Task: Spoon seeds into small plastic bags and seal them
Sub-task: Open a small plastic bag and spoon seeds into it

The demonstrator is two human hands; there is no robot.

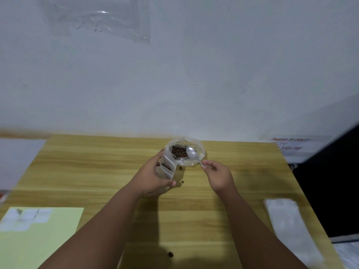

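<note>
While gripping the small bag [167,166] with left hand [153,180] and pinching the spoon [192,153] with right hand [219,176], risked spilling seeds [178,151] onto the bench [93,171] past its narrow mouth.

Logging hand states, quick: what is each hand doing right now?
Left hand: grips the small zip bag.
Right hand: pinches the spoon by its handle.

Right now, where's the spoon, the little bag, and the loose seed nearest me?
Spoon [192,152], head view, on its bowl.
Little bag [168,164], head view, on its clear side.
Nearest seed [170,254], head view, on its middle.
</note>
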